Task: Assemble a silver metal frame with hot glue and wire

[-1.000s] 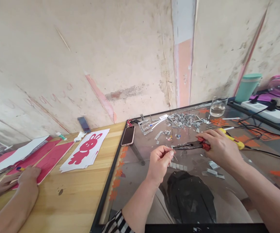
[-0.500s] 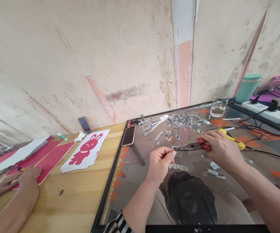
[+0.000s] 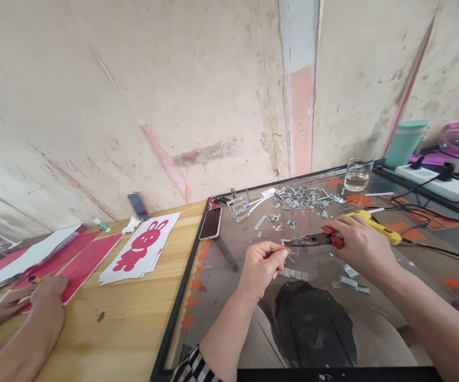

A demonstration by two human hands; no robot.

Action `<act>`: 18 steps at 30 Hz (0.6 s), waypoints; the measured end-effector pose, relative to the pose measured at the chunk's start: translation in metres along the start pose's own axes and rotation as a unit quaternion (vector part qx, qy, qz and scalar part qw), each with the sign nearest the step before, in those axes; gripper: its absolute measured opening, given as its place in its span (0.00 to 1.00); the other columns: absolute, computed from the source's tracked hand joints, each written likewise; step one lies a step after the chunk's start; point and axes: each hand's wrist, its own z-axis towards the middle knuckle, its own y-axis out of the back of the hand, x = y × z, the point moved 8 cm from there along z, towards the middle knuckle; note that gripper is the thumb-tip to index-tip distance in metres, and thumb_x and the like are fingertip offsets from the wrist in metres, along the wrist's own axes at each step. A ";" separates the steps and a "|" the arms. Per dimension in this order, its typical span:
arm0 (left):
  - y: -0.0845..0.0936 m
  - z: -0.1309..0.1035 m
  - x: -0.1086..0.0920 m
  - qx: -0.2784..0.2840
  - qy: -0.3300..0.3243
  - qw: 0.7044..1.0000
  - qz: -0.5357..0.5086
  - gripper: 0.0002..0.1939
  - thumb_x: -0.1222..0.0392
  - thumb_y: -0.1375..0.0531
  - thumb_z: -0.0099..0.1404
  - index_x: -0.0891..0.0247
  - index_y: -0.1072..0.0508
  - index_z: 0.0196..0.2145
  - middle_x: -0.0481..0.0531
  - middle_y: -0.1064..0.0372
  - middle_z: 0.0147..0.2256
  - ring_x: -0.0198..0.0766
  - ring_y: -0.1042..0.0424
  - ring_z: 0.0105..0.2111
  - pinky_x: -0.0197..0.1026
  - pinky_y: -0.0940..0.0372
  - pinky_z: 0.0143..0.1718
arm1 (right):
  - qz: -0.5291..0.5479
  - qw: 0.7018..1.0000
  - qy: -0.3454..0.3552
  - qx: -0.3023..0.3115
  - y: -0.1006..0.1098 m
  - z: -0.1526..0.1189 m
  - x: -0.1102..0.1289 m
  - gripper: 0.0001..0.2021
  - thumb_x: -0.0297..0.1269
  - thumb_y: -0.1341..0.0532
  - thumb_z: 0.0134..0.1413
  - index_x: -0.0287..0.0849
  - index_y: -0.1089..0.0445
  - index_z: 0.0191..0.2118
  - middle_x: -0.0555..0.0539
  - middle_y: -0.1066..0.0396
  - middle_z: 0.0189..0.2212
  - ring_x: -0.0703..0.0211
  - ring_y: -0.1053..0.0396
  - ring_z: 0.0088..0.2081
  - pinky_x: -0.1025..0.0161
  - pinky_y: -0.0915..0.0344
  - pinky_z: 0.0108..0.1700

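In my right hand point(image 3: 359, 244) are red-handled pliers point(image 3: 311, 240), their long dark jaws pointing left. My left hand point(image 3: 264, 266) pinches a thin wire point(image 3: 291, 254), whose fine ends stick out past the fingertips. The pliers' tip meets the wire close to my left thumb; whether the jaws grip it is too small to tell. Under my hands, a row of small grey flat pieces point(image 3: 294, 274) lies on the glass tabletop point(image 3: 229, 307). More grey pieces point(image 3: 351, 278) lie below my right hand.
Behind my hands is a pile of silvery pieces point(image 3: 303, 199). A phone point(image 3: 211, 223) lies to its left, a glass of water point(image 3: 357, 175) to its right. A yellow corded tool point(image 3: 384, 229) sits beyond my right hand. At left, another person's hands point(image 3: 49, 292) rest on red sheets.
The pliers' tip has shifted slightly at my left fingertips, and the wire ends show a little differently. Otherwise both hands stay nearly in place.
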 end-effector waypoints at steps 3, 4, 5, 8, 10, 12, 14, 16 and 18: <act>-0.001 0.001 0.003 0.010 0.014 0.998 -0.056 0.11 0.55 0.37 0.51 0.68 0.29 0.26 0.43 0.43 0.13 0.23 0.49 0.13 0.31 0.57 0.14 | 0.021 1.000 -0.010 0.007 -0.004 0.001 -0.003 0.14 0.29 0.46 0.43 0.47 0.30 0.37 0.48 0.30 0.35 0.53 0.36 0.40 0.62 0.40 0.31; -0.001 0.001 0.004 0.014 0.018 0.997 -0.077 0.11 0.55 0.37 0.51 0.68 0.29 0.26 0.42 0.43 0.13 0.23 0.49 0.13 0.31 0.57 0.15 | 0.028 0.999 -0.014 0.009 -0.006 0.001 -0.005 0.15 0.28 0.46 0.42 0.47 0.30 0.38 0.48 0.30 0.36 0.53 0.36 0.40 0.61 0.39 0.32; -0.002 0.002 0.005 0.018 0.022 0.995 -0.095 0.11 0.56 0.37 0.51 0.68 0.29 0.26 0.42 0.43 0.13 0.23 0.50 0.13 0.31 0.58 0.15 | 0.033 0.999 -0.018 0.010 -0.007 0.001 -0.007 0.16 0.28 0.46 0.42 0.47 0.30 0.39 0.48 0.30 0.37 0.53 0.36 0.41 0.61 0.39 0.33; -0.002 0.002 0.006 0.021 0.028 0.991 -0.131 0.11 0.57 0.36 0.50 0.69 0.29 0.27 0.42 0.44 0.14 0.22 0.51 0.13 0.31 0.60 0.15 | 0.036 0.999 -0.021 0.011 -0.009 0.002 -0.010 0.17 0.28 0.46 0.42 0.46 0.31 0.40 0.48 0.30 0.39 0.52 0.36 0.41 0.60 0.38 0.34; -0.002 0.003 0.007 0.019 0.029 0.990 -0.136 0.11 0.57 0.36 0.49 0.68 0.29 0.27 0.42 0.44 0.14 0.22 0.51 0.14 0.31 0.60 0.16 | 0.029 0.999 -0.015 0.011 -0.009 0.002 -0.008 0.17 0.28 0.46 0.42 0.46 0.31 0.41 0.48 0.31 0.39 0.52 0.36 0.42 0.60 0.38 0.34; -0.001 0.003 0.007 0.016 0.027 0.991 -0.128 0.11 0.57 0.36 0.49 0.69 0.29 0.27 0.43 0.44 0.14 0.22 0.51 0.14 0.31 0.60 0.16 | 0.021 1.000 -0.005 0.009 -0.009 0.001 -0.006 0.17 0.29 0.46 0.42 0.47 0.31 0.41 0.48 0.30 0.39 0.51 0.37 0.42 0.60 0.38 0.33; -0.001 0.003 0.006 0.014 0.021 0.993 -0.111 0.12 0.56 0.36 0.49 0.69 0.28 0.27 0.43 0.44 0.14 0.22 0.50 0.14 0.31 0.59 0.16 | 0.015 1.000 0.004 0.002 -0.008 0.000 -0.003 0.16 0.29 0.46 0.43 0.46 0.31 0.41 0.47 0.30 0.39 0.50 0.37 0.43 0.59 0.38 0.33; -0.001 0.002 0.006 0.012 0.017 0.995 -0.097 0.12 0.56 0.36 0.50 0.69 0.28 0.28 0.43 0.43 0.14 0.23 0.50 0.14 0.31 0.58 0.16 | 0.011 1.000 0.010 -0.004 -0.007 0.000 -0.002 0.16 0.30 0.45 0.43 0.46 0.31 0.40 0.46 0.30 0.39 0.50 0.37 0.43 0.59 0.38 0.33; -0.001 0.002 0.006 0.010 0.015 0.995 -0.097 0.11 0.57 0.36 0.50 0.69 0.28 0.28 0.43 0.43 0.14 0.23 0.50 0.14 0.31 0.58 0.16 | 0.011 1.000 0.007 -0.004 -0.007 -0.001 -0.002 0.16 0.30 0.45 0.43 0.46 0.31 0.40 0.46 0.30 0.38 0.50 0.37 0.43 0.59 0.38 0.33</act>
